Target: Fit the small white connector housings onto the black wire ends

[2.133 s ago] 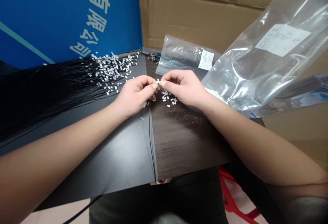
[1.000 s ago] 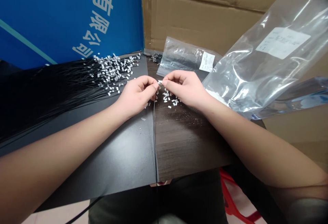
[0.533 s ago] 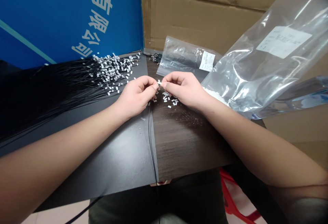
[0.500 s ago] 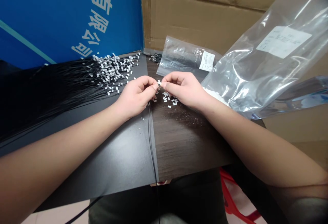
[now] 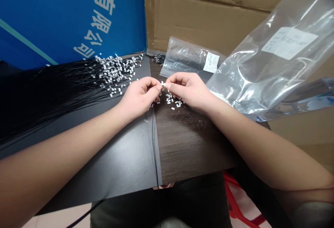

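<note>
My left hand [image 5: 141, 97] is closed in a pinch on the end of a thin black cable [image 5: 154, 148], which hangs from under it over the table edge. Facing it, my right hand [image 5: 187, 89] pinches a small white connector piece [image 5: 163, 83] at the cable's tip. The fingertips of both hands nearly meet and partly cover the joint. Beneath and beside my right hand, several loose white pieces [image 5: 173, 108] lie scattered on the dark wood tabletop [image 5: 188, 151].
A heap of black cables with white ends [image 5: 114, 69] spreads over the grey mat [image 5: 117, 165] at left. A small clear bag [image 5: 185, 55] and a large one [image 5: 250, 78] lie at the right. Behind stand a blue panel [image 5: 52, 19] and a cardboard box [image 5: 208, 15].
Both hands stay almost in place, still pinching at the same spot. My right fingertips have shifted very slightly, and the hanging cable has swung a little.
</note>
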